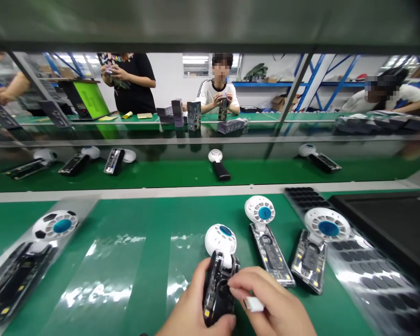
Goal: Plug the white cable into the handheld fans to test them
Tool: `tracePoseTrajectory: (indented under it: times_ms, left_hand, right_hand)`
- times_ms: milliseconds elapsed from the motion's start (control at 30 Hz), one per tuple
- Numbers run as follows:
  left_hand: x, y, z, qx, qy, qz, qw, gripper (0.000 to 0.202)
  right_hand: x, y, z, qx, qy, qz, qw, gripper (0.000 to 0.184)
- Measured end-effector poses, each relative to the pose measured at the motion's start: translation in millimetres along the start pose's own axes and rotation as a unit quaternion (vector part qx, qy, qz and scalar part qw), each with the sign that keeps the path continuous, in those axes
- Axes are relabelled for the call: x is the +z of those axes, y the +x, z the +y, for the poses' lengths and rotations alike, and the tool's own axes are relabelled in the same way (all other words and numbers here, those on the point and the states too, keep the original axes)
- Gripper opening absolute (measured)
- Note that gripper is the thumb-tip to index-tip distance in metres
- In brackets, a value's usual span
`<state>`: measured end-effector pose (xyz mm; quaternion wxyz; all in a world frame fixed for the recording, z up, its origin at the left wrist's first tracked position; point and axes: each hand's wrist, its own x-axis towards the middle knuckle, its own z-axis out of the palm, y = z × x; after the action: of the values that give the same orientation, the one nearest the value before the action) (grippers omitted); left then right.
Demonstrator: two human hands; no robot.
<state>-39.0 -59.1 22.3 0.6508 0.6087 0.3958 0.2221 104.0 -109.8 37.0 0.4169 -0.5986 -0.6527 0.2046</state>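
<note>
My left hand (192, 310) grips the black handle of a small hand-held fan (220, 261) with a white round head and a blue centre, held just above the green table near its front edge. My right hand (271, 303) rests its fingertips on the open handle face and holds a small white piece (255, 304) between the fingers. Two more fans of the same kind, one (266, 233) close by and another (317, 242) further right, lie flat on the mat to the right of my hands.
A football-patterned fan (38, 242) lies at the left. A black sheet of round pads (371, 275) and a dark tray (399, 228) sit at right. Several fans (219, 163) lie on the green conveyor behind. People work at the far table among small boxes (194, 115).
</note>
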Motion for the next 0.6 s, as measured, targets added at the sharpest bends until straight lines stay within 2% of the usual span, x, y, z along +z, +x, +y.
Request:
tracePoseTrajectory:
  times_ms: [200,433,600]
  left_hand:
    - [2.5,-1,6,-0.025,0.022,0.0,0.999,0.06]
    - [2.7,-1,10,-0.024,0.014,-0.01,1.0,0.056]
    - [1.6,0,10,-0.025,0.012,-0.018,0.999,0.056]
  right_hand:
    - [-2,0,-1,-0.004,-0.025,-0.055,0.998,0.028]
    - [9,-2,-4,0.029,0.011,0.007,0.999,0.027]
    - [9,-3,-4,0.044,0.005,0.009,0.999,0.024]
